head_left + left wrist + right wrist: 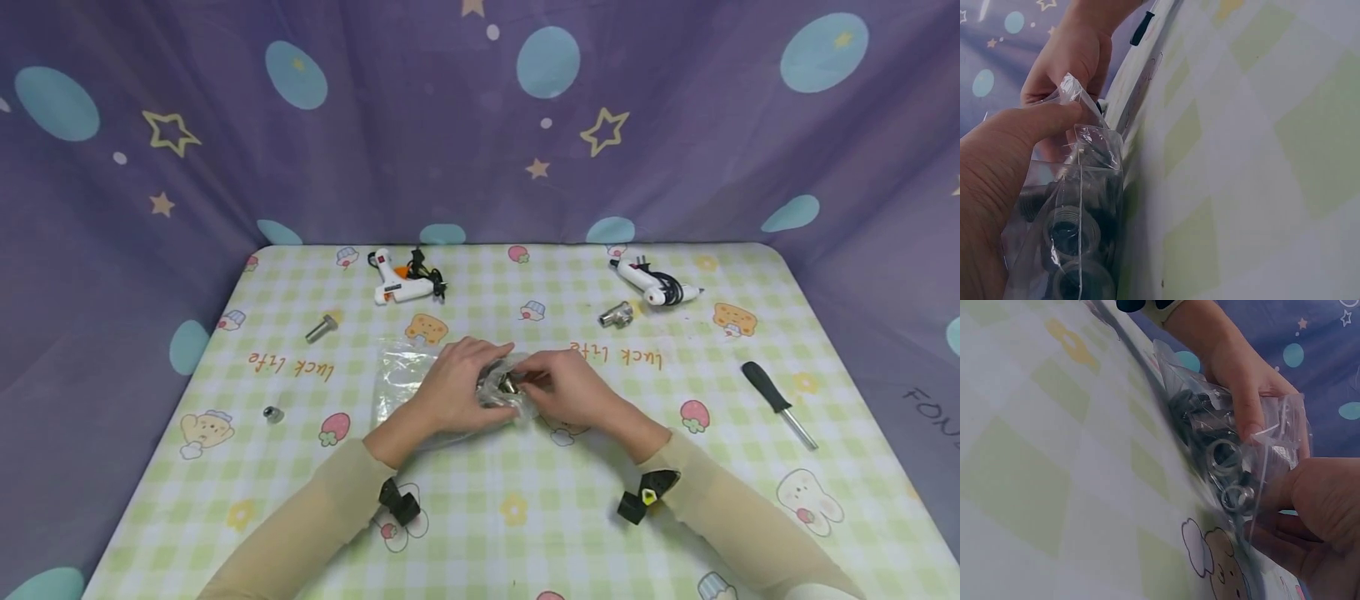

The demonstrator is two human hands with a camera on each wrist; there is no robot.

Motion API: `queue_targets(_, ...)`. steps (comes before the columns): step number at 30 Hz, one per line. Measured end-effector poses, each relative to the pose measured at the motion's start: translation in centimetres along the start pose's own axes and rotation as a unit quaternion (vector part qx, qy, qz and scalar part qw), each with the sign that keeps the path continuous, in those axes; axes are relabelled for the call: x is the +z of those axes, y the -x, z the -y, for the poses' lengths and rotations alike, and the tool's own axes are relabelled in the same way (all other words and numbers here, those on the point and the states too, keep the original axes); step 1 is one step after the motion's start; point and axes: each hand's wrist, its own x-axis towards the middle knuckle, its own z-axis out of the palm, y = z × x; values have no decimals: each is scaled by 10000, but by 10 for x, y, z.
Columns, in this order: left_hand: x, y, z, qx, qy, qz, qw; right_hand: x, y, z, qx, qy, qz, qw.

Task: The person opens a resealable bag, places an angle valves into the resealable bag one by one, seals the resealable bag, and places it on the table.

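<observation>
Checked tablecloth (pixel 585 533), purple curtain (pixel 435 158) at twelve o'clock: a clear plastic bag (pixel 401 379) of threaded metal fittings (pixel 1075 215) sits mid-cloth between both hands.
The left hand (pixel 459 385) grips it, thumb across the plastic; the right hand (pixel 567 387) pinches its edge at three o'clock. Good handling here probably means steadying the load left-handed and keeping the bag's mouth raised against spills.

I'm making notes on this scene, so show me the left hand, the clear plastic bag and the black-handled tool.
Left hand (pixel 459 382): head view, back of the hand.
Clear plastic bag (pixel 1080 194): left wrist view, lengthwise crease.
Black-handled tool (pixel 763 386): head view, handle.
</observation>
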Motion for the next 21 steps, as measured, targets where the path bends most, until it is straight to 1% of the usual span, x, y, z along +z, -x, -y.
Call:
queue_targets(4,-1,0,-1,-10,-23,-22,10000,-10,2,-3,26,9,-142,9999)
queue_targets(11,-2,0,-2,-70,-58,30,10000,-37,6,-13,373,116,-361,9986)
queue_targets(16,-2,0,-2,-77,-86,66,9999,-61,7,-26,600,388,-596,9957)
queue_targets(21,-1,0,-2,-65,-73,69,9999,-86,11,-41,770,953,-892,9885)
